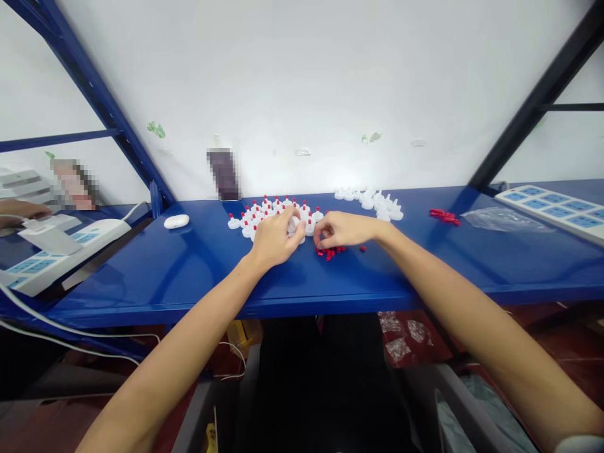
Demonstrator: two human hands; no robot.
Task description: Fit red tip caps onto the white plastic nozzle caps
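Mid-frame, the left hand point(276, 238) grips a white plastic nozzle cap point(293, 224); the right hand point(345, 229) curls over small red plastic tips point(329, 254) — whether pinching one, I cannot tell. Glossy blue tabletop point(193, 270) spreads left and right — its front edge below.

On blue flat tabletop point(198, 277): red-tipped white plastic nozzles point(257, 219) near middle; loose small red plastic caps point(329, 254) before them, rightward; bare white conical plastic nozzles point(377, 202) behind, farther right. White oval case point(176, 221) left; clear crumpled plastic bag point(500, 220) right.
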